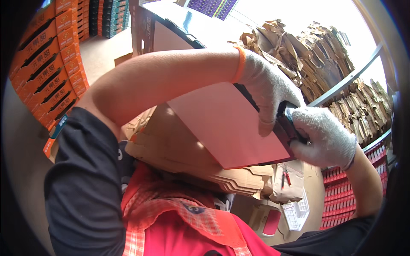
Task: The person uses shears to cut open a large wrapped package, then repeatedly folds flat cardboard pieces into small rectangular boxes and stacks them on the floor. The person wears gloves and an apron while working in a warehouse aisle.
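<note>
Both my hands wear white knit gloves. My left hand [273, 91], with an orange cuff, reaches across and closes over the dark edge of a large flat-sided box [218, 126]. The box has a pale pinkish panel and black borders, and it is tilted, with one corner toward me. At its right end my right hand [322, 136] is closed with bent fingers on a dark flap or edge piece [287, 128]. The gloves partly hide this piece, so its exact shape cannot be made out. Beneath the box lie stacked flat brown cardboard sheets [179, 147].
Orange boxes [47, 64] stand stacked at the left, with dark green ones [113, 19] behind. Bundled brown cardboard [316, 55] fills the rack at the right, above red boxes [339, 196]. Red-handled pliers [286, 179] lie on brown paper near a white basket [297, 213].
</note>
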